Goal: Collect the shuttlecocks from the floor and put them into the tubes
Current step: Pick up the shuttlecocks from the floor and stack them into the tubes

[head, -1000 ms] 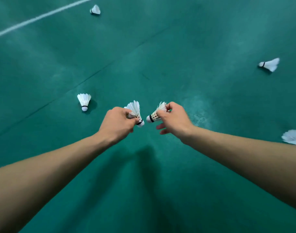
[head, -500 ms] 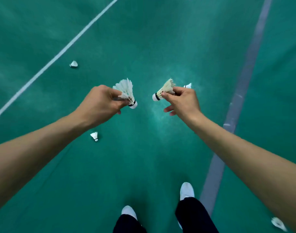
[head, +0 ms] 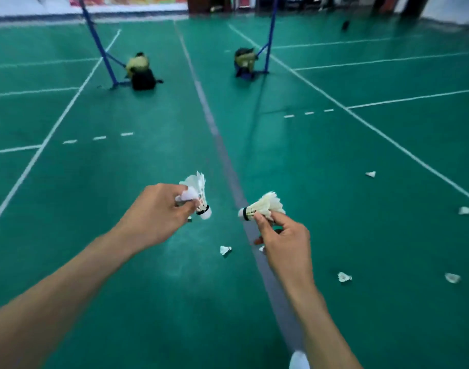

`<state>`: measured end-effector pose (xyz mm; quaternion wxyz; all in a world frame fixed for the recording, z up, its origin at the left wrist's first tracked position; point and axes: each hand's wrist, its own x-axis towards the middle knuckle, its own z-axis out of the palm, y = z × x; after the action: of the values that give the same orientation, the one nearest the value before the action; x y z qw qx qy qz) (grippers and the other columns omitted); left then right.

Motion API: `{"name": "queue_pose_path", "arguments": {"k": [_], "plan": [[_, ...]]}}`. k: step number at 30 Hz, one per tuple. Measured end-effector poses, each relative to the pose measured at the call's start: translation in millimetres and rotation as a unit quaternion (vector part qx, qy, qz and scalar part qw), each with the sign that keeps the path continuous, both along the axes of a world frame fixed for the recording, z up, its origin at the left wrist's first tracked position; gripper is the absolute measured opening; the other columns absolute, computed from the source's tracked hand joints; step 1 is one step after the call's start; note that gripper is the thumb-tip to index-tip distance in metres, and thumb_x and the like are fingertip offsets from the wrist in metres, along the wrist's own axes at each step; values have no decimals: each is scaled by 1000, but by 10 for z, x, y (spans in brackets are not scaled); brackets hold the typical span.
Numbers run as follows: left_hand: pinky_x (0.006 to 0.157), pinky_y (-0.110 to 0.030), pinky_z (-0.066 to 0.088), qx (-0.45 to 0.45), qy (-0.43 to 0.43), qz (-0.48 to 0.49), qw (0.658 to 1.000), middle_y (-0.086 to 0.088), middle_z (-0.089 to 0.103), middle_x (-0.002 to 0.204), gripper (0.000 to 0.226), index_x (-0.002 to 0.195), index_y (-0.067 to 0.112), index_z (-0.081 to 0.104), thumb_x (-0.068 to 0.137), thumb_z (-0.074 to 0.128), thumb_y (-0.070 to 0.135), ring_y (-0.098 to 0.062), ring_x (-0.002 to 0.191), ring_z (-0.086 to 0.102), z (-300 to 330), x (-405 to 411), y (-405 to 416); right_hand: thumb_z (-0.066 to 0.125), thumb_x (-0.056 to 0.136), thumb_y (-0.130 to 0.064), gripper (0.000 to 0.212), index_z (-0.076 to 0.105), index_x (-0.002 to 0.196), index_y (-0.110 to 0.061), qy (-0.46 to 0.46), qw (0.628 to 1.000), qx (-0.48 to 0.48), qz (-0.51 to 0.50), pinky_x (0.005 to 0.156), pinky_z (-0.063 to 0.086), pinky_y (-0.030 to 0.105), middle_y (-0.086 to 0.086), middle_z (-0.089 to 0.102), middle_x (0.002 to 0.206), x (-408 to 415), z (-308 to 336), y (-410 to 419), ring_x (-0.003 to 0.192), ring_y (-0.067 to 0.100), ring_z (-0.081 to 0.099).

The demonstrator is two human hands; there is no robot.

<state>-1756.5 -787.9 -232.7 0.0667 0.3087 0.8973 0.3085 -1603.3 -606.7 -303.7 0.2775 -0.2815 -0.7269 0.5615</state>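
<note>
The left hand is pinching a white shuttlecock by its feathers, thumb and fingers curled around the skirt, cork tip pointing down and to the right. There may be a second one nested in it, but I cannot tell. The right hand is pinching a yellowish shuttlecock low on its skirt, the cork pointing left toward the other hand. The two corks are sitting near each other but apart.

More shuttlecocks are lying on the green floor: one just below and between the hands beside the grey seam, one and another toward the right edge, two more further out on the right, and a sliver at the left edge. No tube is showing plainly; two bags are sitting by the blue net posts at the far end of the floor, and the tubes may be there.

Judging from this, the person is gathering and probably about to stack the two. The risk is in the grip: both are being held by fragile feathers with fingertips only, so squeezing could be crushing the skirts, and a loose pinch could be letting one drop. Pushing cork into skirt off-axis would be bending feathers. Walking on with eyes raised could also mean treading on the shuttlecock near the feet.
</note>
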Motion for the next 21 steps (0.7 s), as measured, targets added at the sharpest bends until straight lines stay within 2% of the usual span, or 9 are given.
{"name": "queue_pose_path", "arguments": {"k": [3, 6, 9, 11, 16, 19, 21], "plan": [[46, -30, 34, -26, 82, -84, 993, 0, 55, 52, 32, 69, 14, 57, 95, 64, 31, -23, 45, 48, 488, 448, 604, 72, 95, -27, 17, 75, 86, -13, 32, 997, 12, -69, 56, 46, 32, -5, 71, 81, 540, 399, 327, 60, 23, 69], [50, -30, 28, -23, 190, -160, 968, 5, 42, 52, 33, 68, 17, 50, 95, 63, 32, -30, 60, 50, 904, 1035, 1210, 72, 95, -27, 13, 76, 83, -24, 68, 990, 23, -124, 56, 47, 29, -16, 73, 81, 1158, 745, 704, 60, 18, 69], [56, -36, 37, -14, 244, -221, 944, 2, 55, 61, 32, 73, 15, 55, 94, 61, 38, -25, 63, 54, 1186, 1621, 1787, 72, 95, -27, 17, 75, 81, -36, 91, 980, 41, -171, 54, 44, 26, -16, 72, 75, 1848, 1016, 1073, 60, 16, 68], [57, -35, 36, -5, 272, -262, 926, 4, 59, 66, 34, 73, 16, 56, 95, 61, 41, -22, 63, 56, 1311, 2068, 2185, 72, 95, -29, 15, 73, 85, -40, 103, 972, 58, -204, 53, 43, 27, -11, 70, 70, 2396, 1162, 1326, 60, 16, 67], [51, -25, 25, 51, 274, -355, 892, 8, 51, 57, 46, 57, 24, 41, 94, 65, 39, -8, 55, 47, 1520, 3388, 3115, 72, 95, -34, 17, 73, 78, -34, 92, 950, 92, -285, 51, 48, 31, -12, 72, 73, 3918, 1353, 1917, 56, 12, 65], [54, -25, 27, 76, 259, -410, 871, 8, 53, 59, 44, 56, 29, 45, 94, 66, 37, -8, 58, 48, 1564, 4262, 3633, 71, 93, -42, 10, 72, 83, -43, 63, 939, 110, -319, 47, 43, 29, -6, 70, 65, 4889, 1395, 2221, 48, 10, 52], [55, -26, 27, 95, 245, -447, 855, 7, 55, 59, 37, 61, 25, 55, 93, 66, 39, -10, 58, 48, 1544, 4919, 4004, 71, 94, -43, 11, 72, 84, -48, 54, 926, 120, -352, 44, 40, 26, -4, 69, 63, 5588, 1378, 2417, 47, 11, 49]]}}
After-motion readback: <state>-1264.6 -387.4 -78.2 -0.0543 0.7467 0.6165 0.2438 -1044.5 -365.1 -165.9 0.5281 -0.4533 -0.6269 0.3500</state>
